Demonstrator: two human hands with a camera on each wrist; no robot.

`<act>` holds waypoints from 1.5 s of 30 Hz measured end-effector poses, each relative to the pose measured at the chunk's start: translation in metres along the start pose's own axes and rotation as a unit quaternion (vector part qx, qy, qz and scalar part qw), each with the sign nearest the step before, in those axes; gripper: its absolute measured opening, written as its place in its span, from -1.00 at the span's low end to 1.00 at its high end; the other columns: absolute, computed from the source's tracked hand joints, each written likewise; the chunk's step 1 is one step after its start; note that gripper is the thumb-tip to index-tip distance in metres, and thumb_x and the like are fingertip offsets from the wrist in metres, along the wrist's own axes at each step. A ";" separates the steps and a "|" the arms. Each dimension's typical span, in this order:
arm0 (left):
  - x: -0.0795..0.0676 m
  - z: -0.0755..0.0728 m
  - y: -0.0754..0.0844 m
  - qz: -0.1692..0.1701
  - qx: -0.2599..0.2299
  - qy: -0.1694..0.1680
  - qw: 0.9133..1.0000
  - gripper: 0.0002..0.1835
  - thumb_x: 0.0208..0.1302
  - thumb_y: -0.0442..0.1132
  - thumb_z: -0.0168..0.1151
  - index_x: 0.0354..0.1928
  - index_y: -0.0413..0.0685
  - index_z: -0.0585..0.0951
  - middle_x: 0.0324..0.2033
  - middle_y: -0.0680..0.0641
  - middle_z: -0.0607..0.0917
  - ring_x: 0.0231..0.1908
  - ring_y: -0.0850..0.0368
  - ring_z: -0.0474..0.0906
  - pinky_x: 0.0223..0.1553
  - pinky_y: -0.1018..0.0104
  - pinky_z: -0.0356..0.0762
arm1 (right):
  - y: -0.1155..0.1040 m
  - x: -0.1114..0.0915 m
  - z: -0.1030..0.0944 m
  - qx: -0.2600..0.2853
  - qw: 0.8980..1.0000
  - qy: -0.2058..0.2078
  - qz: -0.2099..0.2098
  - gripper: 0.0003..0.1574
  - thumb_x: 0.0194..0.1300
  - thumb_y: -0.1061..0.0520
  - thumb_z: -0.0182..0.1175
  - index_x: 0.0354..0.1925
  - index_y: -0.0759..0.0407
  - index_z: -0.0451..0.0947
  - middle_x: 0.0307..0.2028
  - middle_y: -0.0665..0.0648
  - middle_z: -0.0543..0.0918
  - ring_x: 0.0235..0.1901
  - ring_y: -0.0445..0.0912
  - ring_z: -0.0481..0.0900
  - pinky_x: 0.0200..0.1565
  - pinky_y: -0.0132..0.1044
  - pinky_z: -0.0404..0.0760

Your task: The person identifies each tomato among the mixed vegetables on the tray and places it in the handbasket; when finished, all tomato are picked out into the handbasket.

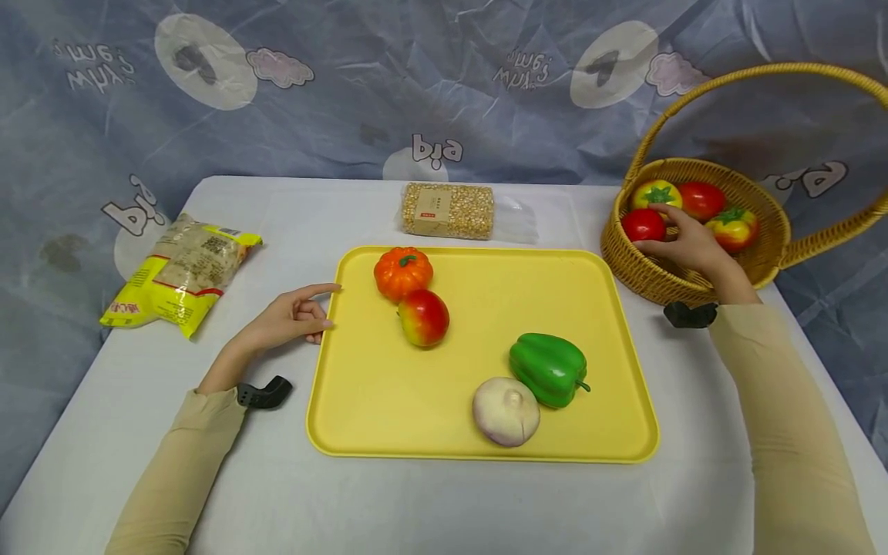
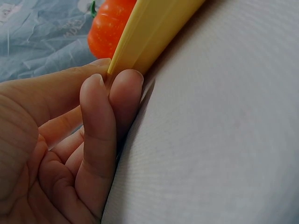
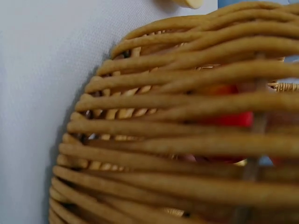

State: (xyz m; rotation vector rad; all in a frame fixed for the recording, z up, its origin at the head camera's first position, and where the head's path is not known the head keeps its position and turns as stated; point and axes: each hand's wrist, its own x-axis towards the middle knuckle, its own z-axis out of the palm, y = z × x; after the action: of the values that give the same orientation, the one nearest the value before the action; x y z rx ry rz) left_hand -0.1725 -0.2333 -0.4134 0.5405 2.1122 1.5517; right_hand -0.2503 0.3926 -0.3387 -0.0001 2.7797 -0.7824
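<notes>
In the head view my left hand (image 1: 294, 316) is at the left edge of the yellow tray (image 1: 388, 393). The left wrist view shows its fingertips (image 2: 126, 86) pinching the tray's rim. My right hand (image 1: 690, 240) reaches into the wicker basket (image 1: 627, 262), thumb and fingers round a small red round fruit (image 1: 642, 225). Beside it lie a yellow fruit with a green star-shaped top (image 1: 655, 193), a red fruit (image 1: 702, 200) and a yellow-red one (image 1: 734, 229). From the right wrist, the basket's woven side (image 3: 187, 102) hides most of that hand.
The tray bears an orange pumpkin (image 1: 403, 274), a red-and-yellow fruit (image 1: 424, 317), a green bell pepper (image 1: 549, 368) and a pale garlic-like bulb (image 1: 506, 412). Behind it lies a bag of corn kernels (image 1: 454, 210); at left, a yellow packet (image 1: 183, 274). The basket's tall handle (image 1: 763, 71) arches above.
</notes>
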 end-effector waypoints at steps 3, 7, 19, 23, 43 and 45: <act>0.000 0.000 0.000 -0.005 0.000 0.000 1.000 -0.30 0.24 -0.41 0.18 0.38 -0.31 0.13 -0.48 0.09 0.64 -0.55 0.26 0.58 -0.48 0.40 0.56 | -0.001 -0.001 0.000 0.012 1.000 -0.011 -0.002 0.12 0.26 -0.22 0.14 0.48 0.08 -0.28 0.31 0.54 0.06 0.15 0.40 0.24 0.23 0.35 0.16; -0.001 0.000 0.001 -0.007 -0.001 0.001 1.000 -0.30 0.24 -0.41 0.18 0.38 -0.29 0.13 -0.48 0.09 0.64 -0.55 0.26 0.57 -0.48 0.39 0.56 | -0.003 -0.004 0.000 0.028 0.999 -0.023 -0.005 0.13 0.27 -0.18 0.13 0.49 0.04 -0.34 0.33 0.55 0.02 0.19 0.42 0.19 0.25 0.36 0.12; 0.000 0.000 0.000 -0.002 0.001 0.002 1.000 -0.30 0.23 -0.42 0.18 0.38 -0.30 0.14 -0.49 0.10 0.64 -0.55 0.28 0.58 -0.48 0.41 0.56 | -0.013 -0.026 -0.008 0.048 0.999 -0.010 0.012 0.23 0.26 -0.25 0.11 0.47 0.07 -0.50 0.40 0.52 -0.11 0.29 0.45 0.04 0.22 0.42 0.08; 0.000 0.000 0.000 0.004 -0.002 0.001 1.000 -0.30 0.23 -0.44 0.17 0.38 -0.32 0.13 -0.50 0.10 0.64 -0.55 0.29 0.57 -0.49 0.41 0.56 | -0.017 -0.032 -0.010 0.062 0.998 0.017 0.008 0.19 0.27 -0.23 0.10 0.48 0.03 -0.46 0.40 0.50 -0.08 0.24 0.43 0.15 0.21 0.37 0.17; -0.001 0.000 0.001 -0.011 -0.003 0.003 1.000 -0.30 0.24 -0.40 0.18 0.38 -0.29 0.14 -0.48 0.09 0.63 -0.55 0.28 0.57 -0.47 0.41 0.56 | -0.071 -0.067 0.006 0.095 0.973 0.195 -0.080 -0.25 0.28 0.04 0.18 0.37 -0.13 0.16 0.20 0.20 0.36 -0.18 -0.56 0.38 -0.21 -0.85 0.38; -0.001 0.001 0.001 -0.010 -0.002 0.004 1.000 -0.31 0.24 -0.40 0.18 0.38 -0.29 0.14 -0.48 0.09 0.63 -0.55 0.28 0.57 -0.47 0.41 0.57 | -0.076 -0.068 0.008 0.093 0.972 0.194 -0.088 -0.25 0.27 0.05 0.19 0.36 -0.14 0.17 0.21 0.20 0.37 -0.17 -0.55 0.39 -0.19 -0.84 0.38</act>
State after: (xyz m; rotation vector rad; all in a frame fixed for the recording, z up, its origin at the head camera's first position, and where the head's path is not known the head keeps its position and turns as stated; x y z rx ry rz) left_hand -0.1715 -0.2330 -0.4123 0.5101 2.1127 1.5492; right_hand -0.1879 0.3278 -0.2900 -0.0676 3.0873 -1.2037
